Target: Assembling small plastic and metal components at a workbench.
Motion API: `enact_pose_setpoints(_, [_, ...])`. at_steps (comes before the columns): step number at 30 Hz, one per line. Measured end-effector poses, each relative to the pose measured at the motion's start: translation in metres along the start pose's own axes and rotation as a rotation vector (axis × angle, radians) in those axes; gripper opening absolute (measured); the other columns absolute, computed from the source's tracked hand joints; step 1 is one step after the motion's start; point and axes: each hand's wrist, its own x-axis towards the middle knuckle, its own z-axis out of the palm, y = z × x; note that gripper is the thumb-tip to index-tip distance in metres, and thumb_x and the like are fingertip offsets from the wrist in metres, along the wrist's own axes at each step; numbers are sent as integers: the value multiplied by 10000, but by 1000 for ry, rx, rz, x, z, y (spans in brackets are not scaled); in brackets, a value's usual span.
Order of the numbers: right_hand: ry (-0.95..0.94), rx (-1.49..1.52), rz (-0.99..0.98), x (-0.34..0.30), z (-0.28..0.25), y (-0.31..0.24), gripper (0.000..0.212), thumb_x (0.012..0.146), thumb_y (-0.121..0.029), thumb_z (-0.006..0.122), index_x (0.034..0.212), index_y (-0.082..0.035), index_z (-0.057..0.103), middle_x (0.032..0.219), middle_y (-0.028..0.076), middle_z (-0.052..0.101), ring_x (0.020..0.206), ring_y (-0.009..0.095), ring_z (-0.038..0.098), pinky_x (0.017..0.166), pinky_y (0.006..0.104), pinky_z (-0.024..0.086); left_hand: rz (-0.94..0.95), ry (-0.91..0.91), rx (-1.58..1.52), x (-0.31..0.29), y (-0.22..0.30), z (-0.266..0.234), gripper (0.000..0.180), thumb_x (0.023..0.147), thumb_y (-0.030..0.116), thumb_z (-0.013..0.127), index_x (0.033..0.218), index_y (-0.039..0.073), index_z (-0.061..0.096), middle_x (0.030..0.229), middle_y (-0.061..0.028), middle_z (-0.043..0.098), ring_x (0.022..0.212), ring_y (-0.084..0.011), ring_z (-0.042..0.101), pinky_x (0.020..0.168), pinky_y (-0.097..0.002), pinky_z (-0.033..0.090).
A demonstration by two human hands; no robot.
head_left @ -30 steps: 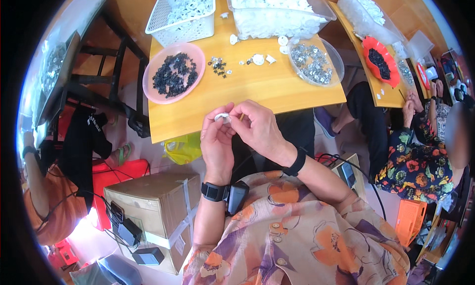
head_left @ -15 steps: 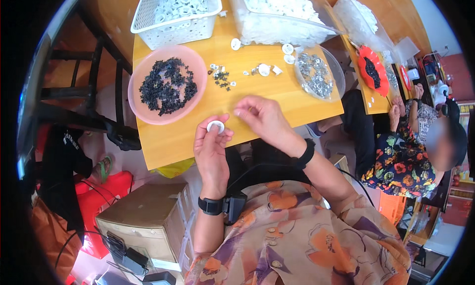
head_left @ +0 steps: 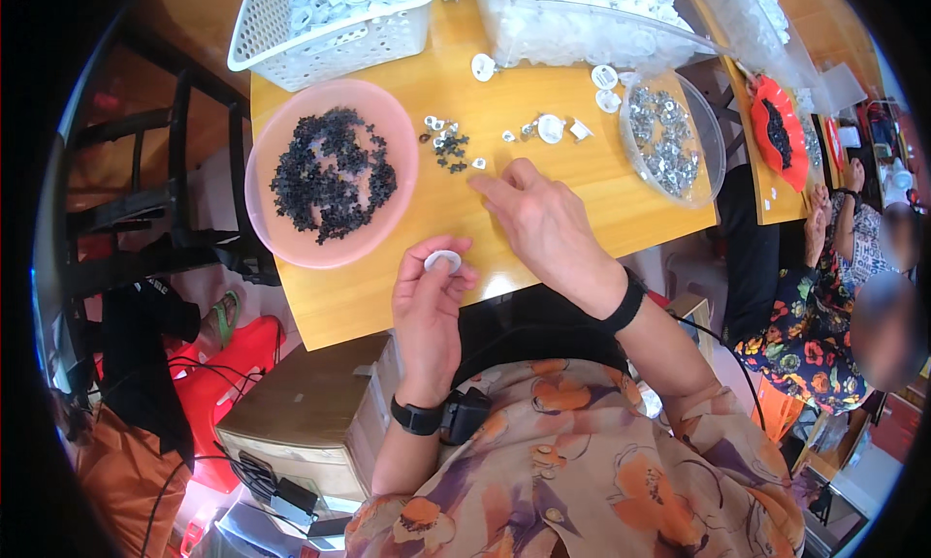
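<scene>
My left hand (head_left: 427, 316) pinches a round white plastic piece (head_left: 443, 260) between thumb and fingers, just past the table's near edge. My right hand (head_left: 548, 223) hovers over the tabletop with its fingertips drawn together; anything in them is too small to see. Just beyond those fingertips lie a small white-and-metal piece (head_left: 479, 163) and a little cluster of black cross-shaped parts (head_left: 451, 151). Farther right on the wood are more round white pieces, one of them a white disc (head_left: 550, 128).
A pink bowl (head_left: 412, 170) of black parts stands at the left, and a clear round dish (head_left: 716, 160) of metal parts at the right. A white basket (head_left: 359, 54) and a clear bin (head_left: 592, 49) hold white pieces behind. Two people sit at the far right near a red tray (head_left: 779, 136).
My right hand has moved forward, nearer the small loose parts. My left hand still holds the round white piece, now tilted differently. The whole view has shifted slightly.
</scene>
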Motion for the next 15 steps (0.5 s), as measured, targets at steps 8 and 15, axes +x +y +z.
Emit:
enact_pose_setpoints(8, [-2, 157, 121, -28, -26, 25, 185, 797, -59, 616, 980, -34, 623, 856, 147, 559, 742, 357, 591, 641, 423, 486, 172, 24, 207, -6, -9, -1, 108, 896, 80, 567, 1000, 53, 577, 939, -49, 594, 728, -98, 534, 660, -222, 430])
enact_pose_setpoints(15, [22, 292, 194, -54, -31, 34, 170, 788, -50, 643, 953, -13, 622, 863, 156, 559, 778, 366, 583, 676, 423, 477, 389, 16, 1102, 14, 0, 37, 128, 839, 61, 618, 964, 42, 598, 768, -49, 558, 658, -138, 556, 580, -274, 450])
